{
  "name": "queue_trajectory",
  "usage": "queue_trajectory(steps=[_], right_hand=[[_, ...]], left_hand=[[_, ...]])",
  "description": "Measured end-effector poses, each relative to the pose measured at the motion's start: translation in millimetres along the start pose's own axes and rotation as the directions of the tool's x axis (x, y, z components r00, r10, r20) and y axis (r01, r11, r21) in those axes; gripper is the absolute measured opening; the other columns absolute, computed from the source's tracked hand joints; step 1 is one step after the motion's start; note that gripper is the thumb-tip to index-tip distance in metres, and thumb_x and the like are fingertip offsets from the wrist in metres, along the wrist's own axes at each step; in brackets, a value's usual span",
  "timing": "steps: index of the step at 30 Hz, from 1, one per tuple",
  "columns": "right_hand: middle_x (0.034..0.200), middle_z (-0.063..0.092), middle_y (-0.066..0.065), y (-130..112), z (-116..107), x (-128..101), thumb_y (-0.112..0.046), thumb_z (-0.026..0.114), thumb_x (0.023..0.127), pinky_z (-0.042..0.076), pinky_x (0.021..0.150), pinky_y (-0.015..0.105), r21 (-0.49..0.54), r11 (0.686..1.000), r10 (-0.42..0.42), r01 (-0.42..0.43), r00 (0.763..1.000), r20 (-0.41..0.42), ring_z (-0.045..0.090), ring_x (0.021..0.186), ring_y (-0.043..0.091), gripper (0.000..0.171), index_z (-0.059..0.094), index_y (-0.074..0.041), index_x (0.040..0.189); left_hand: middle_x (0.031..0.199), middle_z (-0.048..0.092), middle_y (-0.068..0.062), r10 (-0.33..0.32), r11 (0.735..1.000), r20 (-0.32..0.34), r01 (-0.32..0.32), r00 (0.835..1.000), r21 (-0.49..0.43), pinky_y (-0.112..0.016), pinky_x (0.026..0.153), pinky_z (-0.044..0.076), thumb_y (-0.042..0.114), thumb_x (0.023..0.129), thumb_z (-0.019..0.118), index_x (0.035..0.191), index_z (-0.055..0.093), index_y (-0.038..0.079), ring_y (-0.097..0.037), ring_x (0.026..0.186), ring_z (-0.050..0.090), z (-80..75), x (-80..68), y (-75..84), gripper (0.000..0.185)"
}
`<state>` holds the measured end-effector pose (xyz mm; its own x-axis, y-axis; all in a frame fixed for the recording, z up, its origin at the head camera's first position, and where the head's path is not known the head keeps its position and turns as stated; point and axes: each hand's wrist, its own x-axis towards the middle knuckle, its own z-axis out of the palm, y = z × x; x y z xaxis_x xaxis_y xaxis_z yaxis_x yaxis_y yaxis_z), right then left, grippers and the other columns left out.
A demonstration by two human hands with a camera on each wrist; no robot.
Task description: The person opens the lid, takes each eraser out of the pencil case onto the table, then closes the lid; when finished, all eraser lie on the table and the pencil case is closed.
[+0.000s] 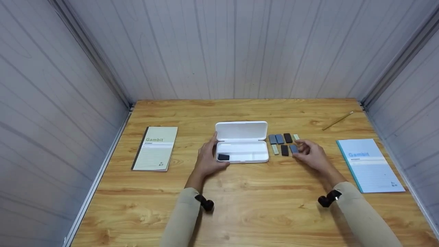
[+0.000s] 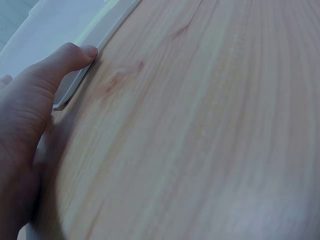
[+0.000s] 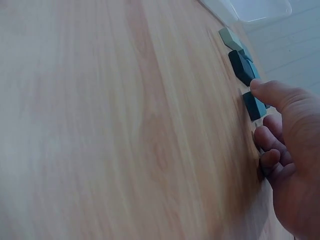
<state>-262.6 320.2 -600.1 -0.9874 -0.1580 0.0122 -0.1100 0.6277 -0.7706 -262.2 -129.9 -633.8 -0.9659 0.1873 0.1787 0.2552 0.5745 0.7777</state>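
A white pencil case (image 1: 242, 151) stands with its lid (image 1: 241, 131) up, a black block (image 1: 223, 157) in its front left corner. My left hand (image 1: 208, 159) holds the case's left end, thumb (image 2: 80, 56) on the front edge, fingers along the left side. To the right of the case, small eraser-like blocks lie in two rows: blue blocks (image 1: 276, 139), dark blocks (image 1: 284, 150) and pale blocks (image 1: 275, 149). My right hand (image 1: 312, 156) is at the right end, thumb and forefinger apart around a blue block (image 1: 293, 149). Contact with it is unclear; its other fingers are curled.
A cream notebook (image 1: 156, 149) lies at the left of the wooden table (image 1: 247, 206). At the right are a blue notebook (image 1: 371, 166) and, farther back, a pencil (image 1: 337, 120). Pale panel walls (image 1: 219, 51) enclose the back and sides.
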Motion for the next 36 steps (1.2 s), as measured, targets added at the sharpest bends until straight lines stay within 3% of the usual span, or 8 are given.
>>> queue_trajectory(steps=[16,36], right_hand=[[0.116,0.072,0.024,-16,2,4,-0.007,0.082,0.102,0.051,0.078,0.017,0.007,0.998,-0.067,0.067,0.997,0.024,0.059,0.088,-0.001,0.052,0.065,0.005,0.15],[0.105,0.068,0.02,-66,59,18,0.0,0.085,0.096,0.049,0.074,0.016,0.061,0.974,-0.223,0.217,0.97,0.099,0.058,0.083,0.003,0.047,0.07,0.007,0.139]], left_hand=[[0.163,0.064,-0.016,-0.009,1.0,0.003,0.009,1.0,0.002,-0.065,0.131,0.031,0.038,0.073,0.102,0.181,0.025,0.014,-0.042,0.152,0.054,-1.6,-1.2,1.3,0.135],[0.16,0.066,-0.016,-0.003,1.0,0.059,0.003,0.998,-0.004,-0.067,0.134,0.027,0.029,0.075,0.095,0.181,0.022,0.013,-0.04,0.148,0.054,-5.7,-1.1,2.6,0.13]])
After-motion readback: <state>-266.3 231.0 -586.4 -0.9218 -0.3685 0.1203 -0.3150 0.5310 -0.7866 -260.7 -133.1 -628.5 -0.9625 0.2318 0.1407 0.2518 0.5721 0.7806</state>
